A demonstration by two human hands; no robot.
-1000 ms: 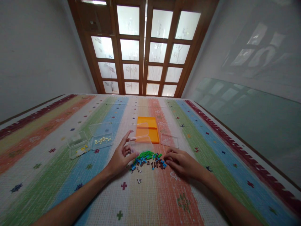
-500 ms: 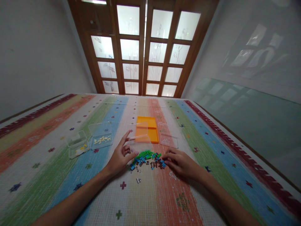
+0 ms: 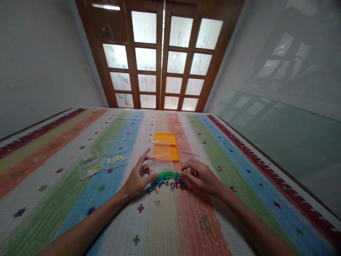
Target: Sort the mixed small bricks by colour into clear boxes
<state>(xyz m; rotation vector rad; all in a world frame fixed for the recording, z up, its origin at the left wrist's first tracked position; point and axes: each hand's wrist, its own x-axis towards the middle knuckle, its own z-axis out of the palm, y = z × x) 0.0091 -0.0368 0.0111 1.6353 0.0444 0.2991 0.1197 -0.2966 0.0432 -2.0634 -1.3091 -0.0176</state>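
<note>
A loose heap of small building bricks (image 3: 166, 176), green, blue and brown, lies on the striped cloth between my hands. Just behind it stands a clear plastic box (image 3: 161, 164) with its lid raised. My left hand (image 3: 139, 177) is at the box's left side, thumb and forefinger spread apart, the thumb tip at the heap's left edge; whether it touches the box I cannot tell. Over the heap's right edge, my right hand (image 3: 201, 175) has its thumb and fingertips drawn together. Anything between those fingertips is too small to make out. A few small grey pieces (image 3: 157, 202) lie nearer me.
Behind the clear box lies an orange tray (image 3: 170, 153) with two sections. To the left are a clear box of pale pieces (image 3: 115, 160) and another with yellow pieces (image 3: 90, 171). A clear lid or shallow box (image 3: 189, 156) sits behind my right hand.
My right hand has shifted slightly left and up at the heap's right edge, its fingers raised a little. My left hand stays almost in place. The camera view has tilted slightly.
</note>
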